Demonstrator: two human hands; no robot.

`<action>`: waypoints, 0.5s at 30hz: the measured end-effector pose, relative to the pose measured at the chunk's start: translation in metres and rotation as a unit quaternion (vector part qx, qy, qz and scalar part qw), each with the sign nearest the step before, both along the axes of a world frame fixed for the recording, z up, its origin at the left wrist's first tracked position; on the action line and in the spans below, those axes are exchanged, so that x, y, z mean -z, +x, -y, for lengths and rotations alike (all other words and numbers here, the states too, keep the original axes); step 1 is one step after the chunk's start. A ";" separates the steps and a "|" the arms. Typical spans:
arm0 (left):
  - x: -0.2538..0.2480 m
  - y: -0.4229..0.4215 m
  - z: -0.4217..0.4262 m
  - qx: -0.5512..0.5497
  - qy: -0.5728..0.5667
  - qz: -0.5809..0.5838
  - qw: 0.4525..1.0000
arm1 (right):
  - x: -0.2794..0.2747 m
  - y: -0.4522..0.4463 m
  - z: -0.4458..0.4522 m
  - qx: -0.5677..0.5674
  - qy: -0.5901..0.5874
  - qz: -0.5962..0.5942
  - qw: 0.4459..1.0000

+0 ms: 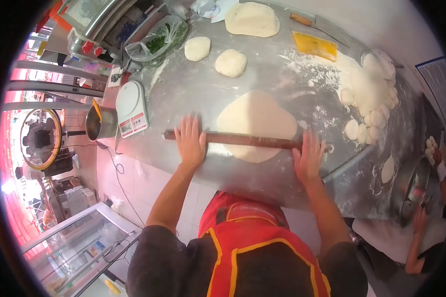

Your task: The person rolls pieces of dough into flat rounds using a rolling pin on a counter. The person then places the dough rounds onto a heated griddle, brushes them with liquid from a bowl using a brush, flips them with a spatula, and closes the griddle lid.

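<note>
A brown rolling pin (252,140) lies crosswise over a flattened sheet of dough (257,116) on the metal table. My left hand (190,143) rests flat on the pin's left end, its fingers stretched out past it. On the right end lies my right hand (309,157), palm down, with fingers extended and the thumb a little apart. Neither hand wraps round the pin. The dough shows on both sides of the pin, wider on the far side. Two round dough pieces, one left (197,48) and one right (231,63), sit beyond the sheet.
A kitchen scale (132,110) and a metal pot (102,123) stand left. Farther back are a bag of greens (158,42), a large dough slab (251,20) and a yellow scraper (314,46). Flour and several small dough pieces (376,119) lie right. Another person's hand (419,220) is at far right.
</note>
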State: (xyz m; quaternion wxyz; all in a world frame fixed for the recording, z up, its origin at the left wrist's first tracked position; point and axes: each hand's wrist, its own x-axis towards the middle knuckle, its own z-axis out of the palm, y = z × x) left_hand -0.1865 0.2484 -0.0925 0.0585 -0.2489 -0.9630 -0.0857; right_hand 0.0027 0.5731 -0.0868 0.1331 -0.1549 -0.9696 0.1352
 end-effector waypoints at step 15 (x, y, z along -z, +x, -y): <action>-0.013 0.022 0.026 0.105 0.058 0.010 0.993 | -0.024 0.032 0.029 -0.066 -0.034 0.040 0.996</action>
